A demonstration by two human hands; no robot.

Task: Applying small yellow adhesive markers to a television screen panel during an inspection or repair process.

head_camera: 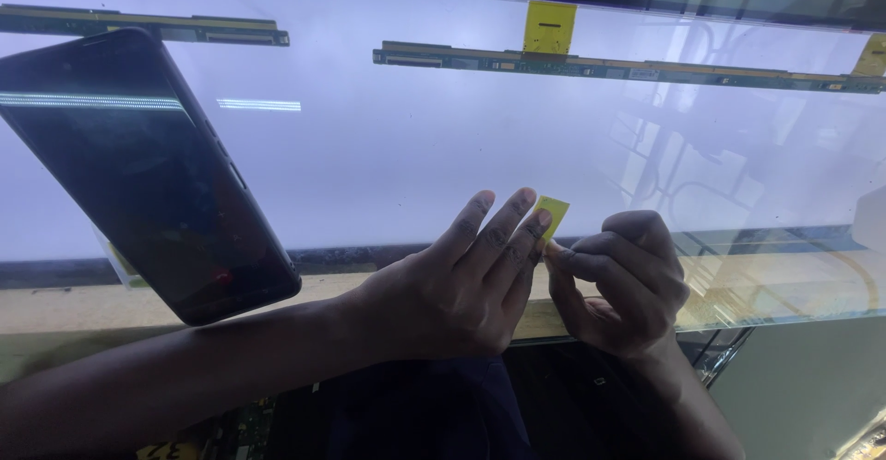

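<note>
Glowing white, a large backlit panel (pixel 388 146) spans the counter (pixel 83 308). At its near edge, left hand (pixel 452 285) presses flat fingers on a small yellow tab (pixel 552 213); right hand (pixel 620 285) pinches the tab's lower edge. Dark phone (pixel 148 169) lies left.

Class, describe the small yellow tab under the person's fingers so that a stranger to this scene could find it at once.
Start at the big bright white panel that fills the view, and follow its near edge to the two hands. The small yellow tab sits at the fingertips of the left hand, with the right hand beside it. Unlike the yellow tabs on the far circuit strip, it lies at the near edge.
</note>
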